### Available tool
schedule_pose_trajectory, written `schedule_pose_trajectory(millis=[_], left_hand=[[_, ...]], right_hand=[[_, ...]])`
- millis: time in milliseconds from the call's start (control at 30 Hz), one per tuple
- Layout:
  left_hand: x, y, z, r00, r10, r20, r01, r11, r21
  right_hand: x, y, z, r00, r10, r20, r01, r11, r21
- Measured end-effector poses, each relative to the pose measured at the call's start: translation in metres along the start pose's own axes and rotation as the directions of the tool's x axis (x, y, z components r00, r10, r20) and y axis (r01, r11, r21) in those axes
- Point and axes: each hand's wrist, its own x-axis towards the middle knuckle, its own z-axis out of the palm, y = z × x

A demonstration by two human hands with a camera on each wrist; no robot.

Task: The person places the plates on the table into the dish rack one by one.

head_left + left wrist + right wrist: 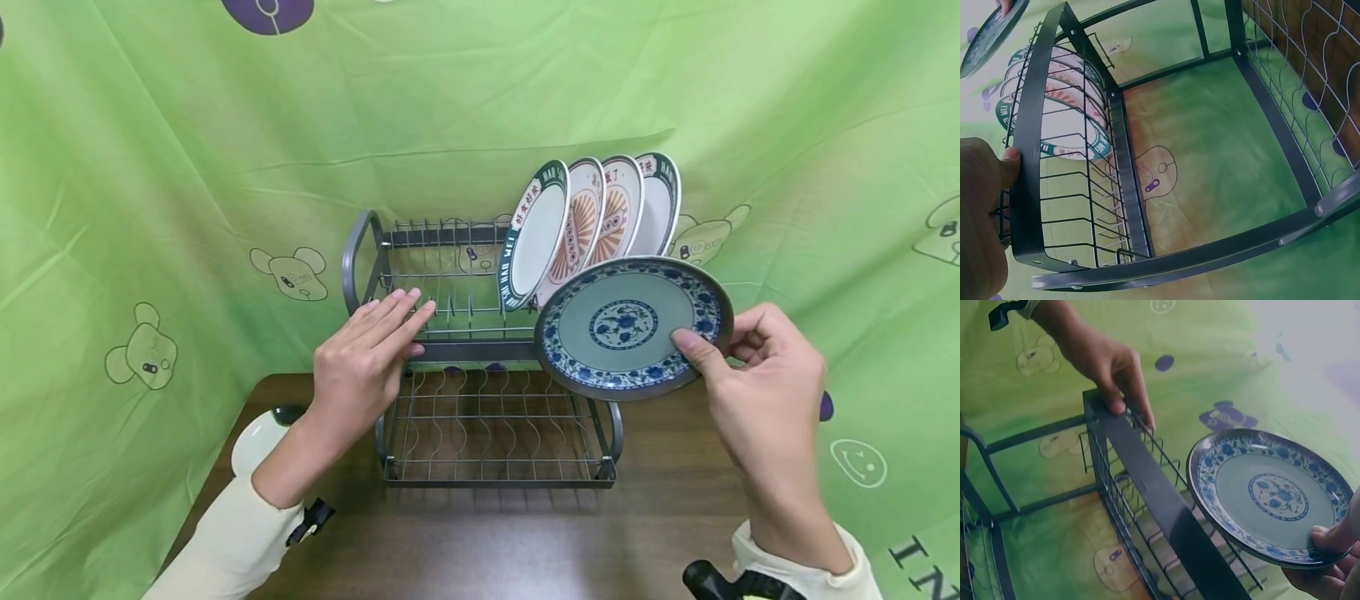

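Observation:
My right hand (pixel 772 375) pinches a blue-and-white floral plate (pixel 624 325) by its right rim, thumb on the face. The plate is tilted in the air, in front of the right part of a grey two-tier dish rack (pixel 480 350). My left hand (pixel 356 362) holds the upper tier's front bar near its left end; in the left wrist view the thumb presses that bar (pixel 1029 144). In the upper tier several plates stand on edge: a green-rimmed plate (pixel 536 233) leftmost, then plates with orange fan patterns (pixel 581 225), and another green-rimmed plate (pixel 660 204) rightmost.
The rack's lower tier (pixel 498 437) has wavy wires and shows no dishes. A white round dish (pixel 258 437), partly hidden by my left forearm, is on the brown wooden table (pixel 480 542). A green patterned cloth (pixel 450 83) hangs behind and at both sides.

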Motion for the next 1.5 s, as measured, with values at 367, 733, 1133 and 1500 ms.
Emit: schedule_pose_trajectory(millis=[367, 733, 1133, 1500], left_hand=[[-0.003, -0.002, 0.0, 1.0, 0.001, 0.015, -0.001, 1.0, 0.012], [-0.002, 0.001, 0.001, 1.0, -0.01, -0.004, 0.01, 1.0, 0.016], [-0.004, 0.002, 0.002, 1.0, -0.016, -0.013, 0.016, 1.0, 0.009], [-0.002, 0.004, 0.001, 1.0, -0.013, 0.0, 0.013, 1.0, 0.012]], right_hand=[[-0.01, -0.02, 0.024, 0.984, -0.172, 0.039, 0.169, 0.983, 0.07], [-0.011, -0.046, 0.054, 0.916, -0.4, -0.024, 0.399, 0.904, 0.158], [0.002, -0.083, 0.098, 0.808, -0.575, -0.128, 0.575, 0.817, -0.047], [0.03, -0.1, 0.137, 0.744, -0.667, 0.035, 0.655, 0.718, -0.236]])
